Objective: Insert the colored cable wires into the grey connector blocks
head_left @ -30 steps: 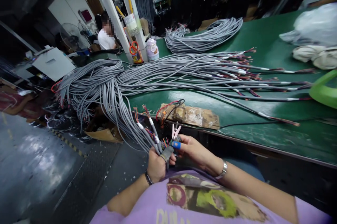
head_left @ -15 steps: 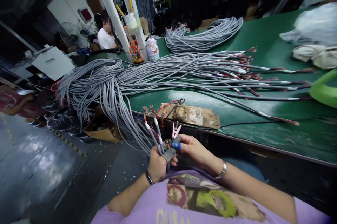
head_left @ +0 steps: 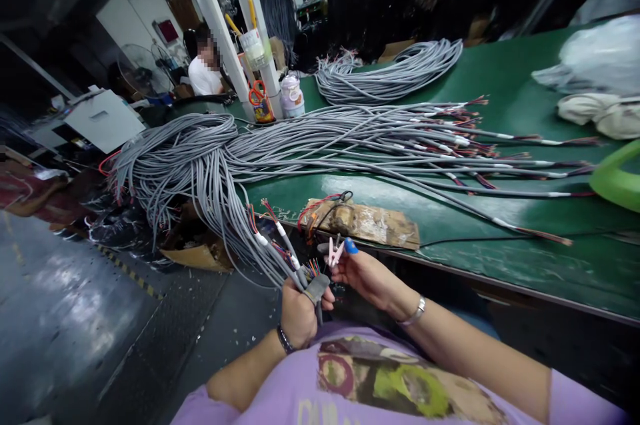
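My left hand (head_left: 299, 315) is closed around the ends of several grey cables (head_left: 274, 253), with a flat grey piece (head_left: 317, 288) at the thumb side. Coloured wires fan out of the cable ends, some above white wrapped bands (head_left: 261, 238). To the right, my right hand (head_left: 367, 278) has its thumb raised, a blue cover (head_left: 351, 246) on the tip, apart from the curled fingers. Those fingers are beside a pink clothespin (head_left: 335, 253) at the bench edge; their tips are partly hidden. I see nothing clearly held there.
On the green bench (head_left: 505, 78) lie a large spread of grey cables (head_left: 310, 138) and a coiled bundle (head_left: 395, 75). A worn wooden block (head_left: 370, 222) sits at the front edge. Plastic bags (head_left: 600, 55) and a green handle-like object (head_left: 620, 178) are at right. A person (head_left: 204, 72) sits behind.
My right hand has come away from the wires by my left hand, and its thumb has lifted. The held cable ends have tilted left and down.
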Tool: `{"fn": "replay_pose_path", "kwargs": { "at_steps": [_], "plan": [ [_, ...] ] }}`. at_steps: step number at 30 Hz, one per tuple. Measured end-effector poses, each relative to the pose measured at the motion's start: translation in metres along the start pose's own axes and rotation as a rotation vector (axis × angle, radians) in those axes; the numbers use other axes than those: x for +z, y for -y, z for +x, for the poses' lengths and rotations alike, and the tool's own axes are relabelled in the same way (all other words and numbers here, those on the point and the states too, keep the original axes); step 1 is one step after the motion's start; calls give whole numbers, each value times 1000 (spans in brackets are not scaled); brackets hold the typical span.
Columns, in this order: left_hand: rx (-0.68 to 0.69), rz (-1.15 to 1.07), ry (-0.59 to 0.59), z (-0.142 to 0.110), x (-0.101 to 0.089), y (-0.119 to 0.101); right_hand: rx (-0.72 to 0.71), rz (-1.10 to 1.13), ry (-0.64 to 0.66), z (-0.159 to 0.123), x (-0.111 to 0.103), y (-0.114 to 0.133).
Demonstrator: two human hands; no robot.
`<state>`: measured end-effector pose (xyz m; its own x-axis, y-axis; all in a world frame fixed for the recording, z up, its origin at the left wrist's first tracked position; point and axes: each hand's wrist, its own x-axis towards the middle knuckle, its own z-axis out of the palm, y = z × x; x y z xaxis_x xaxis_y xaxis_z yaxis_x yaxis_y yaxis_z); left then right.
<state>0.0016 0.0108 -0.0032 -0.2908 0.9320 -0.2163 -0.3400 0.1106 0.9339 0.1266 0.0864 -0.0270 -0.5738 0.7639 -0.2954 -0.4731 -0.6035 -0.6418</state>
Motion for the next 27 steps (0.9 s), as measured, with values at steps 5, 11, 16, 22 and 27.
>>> {"fn": "replay_pose_path", "kwargs": {
  "at_steps": [5, 11, 16, 22, 27],
  "plan": [
    [-12, 34, 13, 1, 3, 3, -42, 51, -33, 5, 9, 1],
    [-45, 42, 39, 4, 3, 6, -87, 74, -66, 5, 14, 0],
    [-47, 35, 39, 1, -1, 5, -30, 91, -5, 2, 4, -5],
    [-28, 46, 36, -5, -9, 3, 78, 138, -23, -2, -12, -9],
    [-20, 60, 43, -5, -9, 3, 136, 123, -17, -6, -17, -12]
  ]
}}
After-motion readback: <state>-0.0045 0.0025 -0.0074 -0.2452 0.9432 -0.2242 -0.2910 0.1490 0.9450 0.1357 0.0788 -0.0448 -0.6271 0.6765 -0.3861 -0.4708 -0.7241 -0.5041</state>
